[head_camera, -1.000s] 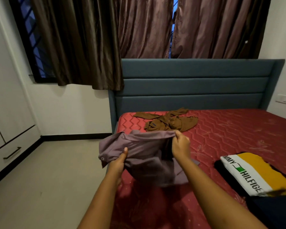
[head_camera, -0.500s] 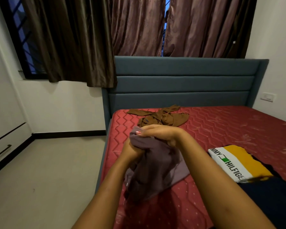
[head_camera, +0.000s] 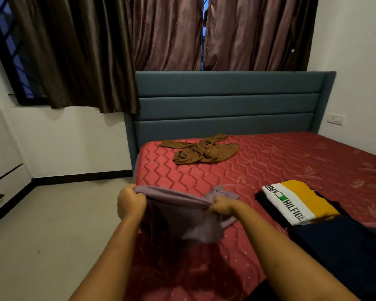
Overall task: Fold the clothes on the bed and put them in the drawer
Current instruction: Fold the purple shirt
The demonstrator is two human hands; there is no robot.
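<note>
Low on my far left sits the closed drawer (head_camera: 0,192). My left hand (head_camera: 130,202) curls tight round one end of the mauve garment (head_camera: 176,216), held up over the red mattress (head_camera: 269,164). My right hand (head_camera: 223,206) pinches its other end. A crumpled brown garment (head_camera: 204,152) lies beyond, and a folded white-and-yellow shirt (head_camera: 295,200) lies to the right.

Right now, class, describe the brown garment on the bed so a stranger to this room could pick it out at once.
Start at the blue headboard and drop to the red mattress below it. Near the mattress's far left corner lies the brown garment. Unlike the folded yellow-and-white shirt and the held lilac garment, it is crumpled and untouched.
</note>
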